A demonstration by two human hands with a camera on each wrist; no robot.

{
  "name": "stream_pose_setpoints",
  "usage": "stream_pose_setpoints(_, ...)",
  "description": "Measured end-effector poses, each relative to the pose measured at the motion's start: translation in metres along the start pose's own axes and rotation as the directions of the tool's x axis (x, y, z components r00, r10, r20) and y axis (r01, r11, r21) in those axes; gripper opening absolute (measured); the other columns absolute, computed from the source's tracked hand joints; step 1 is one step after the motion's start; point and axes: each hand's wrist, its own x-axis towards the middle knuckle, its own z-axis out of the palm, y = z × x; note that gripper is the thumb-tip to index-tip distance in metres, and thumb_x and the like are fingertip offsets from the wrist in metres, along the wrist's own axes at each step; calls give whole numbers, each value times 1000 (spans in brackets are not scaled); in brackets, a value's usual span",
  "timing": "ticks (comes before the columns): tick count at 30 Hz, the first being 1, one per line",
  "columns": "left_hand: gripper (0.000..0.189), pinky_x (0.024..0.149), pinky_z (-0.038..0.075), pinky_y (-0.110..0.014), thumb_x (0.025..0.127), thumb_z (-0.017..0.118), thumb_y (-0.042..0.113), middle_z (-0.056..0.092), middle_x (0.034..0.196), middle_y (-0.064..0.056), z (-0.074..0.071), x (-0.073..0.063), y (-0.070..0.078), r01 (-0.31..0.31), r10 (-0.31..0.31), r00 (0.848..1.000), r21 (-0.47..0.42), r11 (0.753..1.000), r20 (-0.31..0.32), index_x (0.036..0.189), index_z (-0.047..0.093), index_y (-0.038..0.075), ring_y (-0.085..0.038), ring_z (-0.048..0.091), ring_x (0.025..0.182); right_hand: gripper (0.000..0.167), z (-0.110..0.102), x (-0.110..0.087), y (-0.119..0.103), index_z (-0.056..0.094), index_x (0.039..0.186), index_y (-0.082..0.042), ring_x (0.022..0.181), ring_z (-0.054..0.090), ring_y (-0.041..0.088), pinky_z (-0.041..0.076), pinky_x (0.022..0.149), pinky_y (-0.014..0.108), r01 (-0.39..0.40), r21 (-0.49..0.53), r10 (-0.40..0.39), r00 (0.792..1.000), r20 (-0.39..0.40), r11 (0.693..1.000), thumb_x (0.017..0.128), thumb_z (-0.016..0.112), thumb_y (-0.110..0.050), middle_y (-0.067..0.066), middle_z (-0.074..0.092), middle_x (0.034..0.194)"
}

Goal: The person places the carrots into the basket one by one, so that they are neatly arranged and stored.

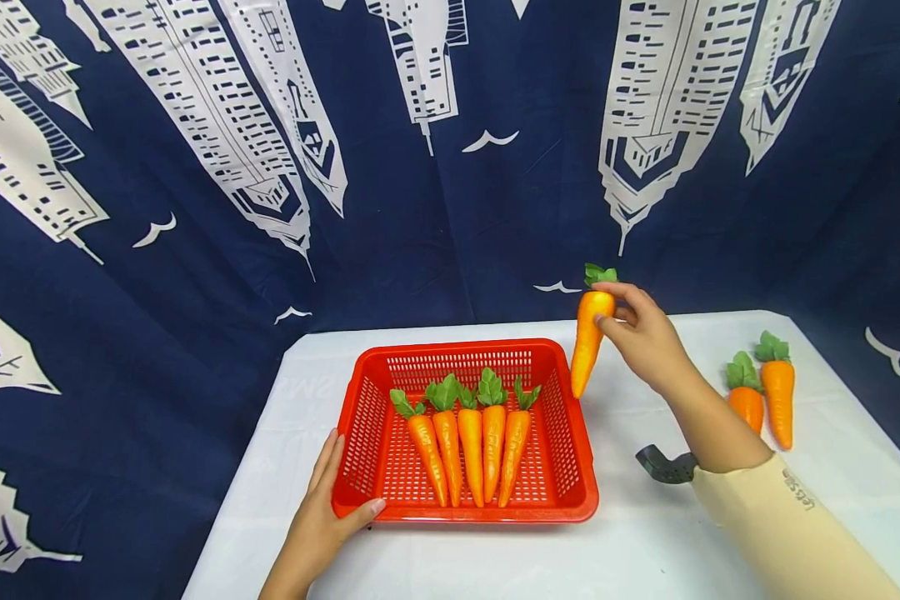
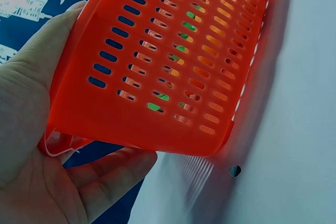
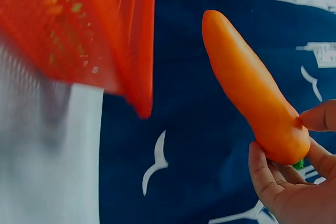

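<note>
A bright orange carrot point(image 1: 589, 333) with a green leafy top is held by my right hand point(image 1: 637, 333), thumb and fingers pinching its thick upper end. It hangs tip down, just past the right rim of the red plastic basket point(image 1: 472, 514). The right wrist view shows the carrot point(image 3: 247, 87) between thumb and fingers, its leaves mostly hidden. My left hand point(image 1: 318, 517) grips the basket's front left corner, thumb on the front rim and fingers along the left side. Inside the basket several carrots point(image 1: 471, 450) lie side by side, leaves toward the back.
Two more carrots point(image 1: 778, 400) lie at the right on the white tabletop point(image 1: 645, 542), one partly behind my right forearm. A black curved device point(image 1: 663, 465) sticks out by the right wrist. Behind the table hangs a dark blue cloth point(image 1: 450, 233) with white building prints.
</note>
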Motion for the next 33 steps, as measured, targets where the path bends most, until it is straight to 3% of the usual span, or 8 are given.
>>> stream_pose_setpoints(10, 112, 115, 27, -72, 79, 84, 49, 3, 171, 13, 0, 1, 2, -2, 2, 1000, 4, 1000, 4, 164, 12, 31, -37, 18, 156, 45, 26, -2, -15, 52, 144, -16, 126, 61, 39, 55, 95, 44, 63, 16, -64, 996, 65, 998, 100, 62, -17, 18, 47, 141)
stream_pose_setpoints(17, 113, 115, 27, -71, 78, 85, 48, 2, 171, 15, 1, 2, 1, 16, -16, 1000, 0, 1000, 5, 163, 11, 34, -36, 17, 156, 48, 46, 1, -20, 55, 145, -18, 123, 62, 36, 59, 90, 30, 101, 45, -106, 986, 125, 994, 98, 66, -14, 17, 46, 141)
stream_pose_setpoints(26, 113, 115, 26, -72, 78, 85, 46, 3, 170, 17, 1, 1, 0, 21, -21, 1000, -15, 1000, 1, 163, 11, 38, -35, 17, 157, 44, 74, 2, -32, 58, 141, -14, 120, 64, 34, 57, 96, 40, 135, 73, -146, 973, 178, 988, 98, 61, -5, 16, 47, 139)
stream_pose_setpoints(33, 113, 115, 26, -72, 78, 86, 45, 4, 171, 15, 1, 0, 0, 8, -9, 1000, -14, 1000, -7, 163, 13, 35, -35, 19, 156, 42, 92, 1, -37, 61, 137, -18, 120, 65, 36, 60, 91, 43, 128, 27, -131, 967, 220, 991, 96, 64, -8, 14, 48, 139)
